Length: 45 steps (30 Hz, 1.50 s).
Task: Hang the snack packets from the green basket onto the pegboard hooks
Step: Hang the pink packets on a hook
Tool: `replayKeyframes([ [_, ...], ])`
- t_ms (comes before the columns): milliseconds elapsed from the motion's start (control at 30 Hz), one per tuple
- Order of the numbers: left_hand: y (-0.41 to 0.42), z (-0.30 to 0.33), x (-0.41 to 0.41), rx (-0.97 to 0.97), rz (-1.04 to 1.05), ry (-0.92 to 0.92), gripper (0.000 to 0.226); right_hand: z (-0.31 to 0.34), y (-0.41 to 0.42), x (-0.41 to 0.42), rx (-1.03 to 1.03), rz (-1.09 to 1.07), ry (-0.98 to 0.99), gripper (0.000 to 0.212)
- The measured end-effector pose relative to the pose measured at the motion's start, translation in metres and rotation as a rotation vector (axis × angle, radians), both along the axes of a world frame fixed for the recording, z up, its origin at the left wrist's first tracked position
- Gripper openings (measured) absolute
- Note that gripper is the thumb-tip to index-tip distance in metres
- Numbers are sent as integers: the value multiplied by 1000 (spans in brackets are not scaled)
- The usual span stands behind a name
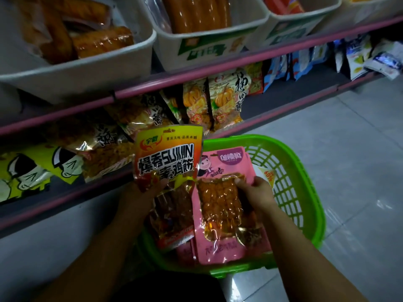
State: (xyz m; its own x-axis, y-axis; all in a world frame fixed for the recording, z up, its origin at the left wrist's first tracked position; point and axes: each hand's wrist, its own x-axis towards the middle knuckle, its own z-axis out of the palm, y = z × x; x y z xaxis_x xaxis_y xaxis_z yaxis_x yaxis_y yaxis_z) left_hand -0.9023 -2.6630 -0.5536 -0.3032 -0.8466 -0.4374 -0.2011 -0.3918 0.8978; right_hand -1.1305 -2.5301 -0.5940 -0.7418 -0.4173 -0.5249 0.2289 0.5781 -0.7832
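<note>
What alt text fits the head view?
The left hand holds up an orange foil snack packet while the right hand grips a pink plastic snack packet in the green plastic basket, beside pink-edged shelves.

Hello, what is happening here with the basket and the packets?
A person is sorting snack packets over a green basket on the floor by the shelves. The left hand holds up an orange packet by its bottom edge. The right hand grips a pink packet that lies in the basket. No packet is hung yet.
</note>
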Motion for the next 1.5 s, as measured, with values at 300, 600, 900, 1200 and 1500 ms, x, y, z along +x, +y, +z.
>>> replayKeyframes([
  [300, -10, 91, 45, -281, 139, 143, 23, 100, -4, 9, -436, 115, -54, 15],
  [600, -51, 238, 104, -536, 260, 377, 22, 275, -103, 65, -731, 428, 128, 30],
  [900, -82, 359, 188, -550, 170, 464, 26, 412, -197, 171, -938, 928, 261, 18],
  [1200, -111, 422, 236, -634, 100, 399, 20, 452, -242, 205, -990, 1010, 174, 35],
  [1500, -154, 507, 228, -1155, 217, 77, 7, 488, -261, 218, -1068, 981, 314, 24],
])
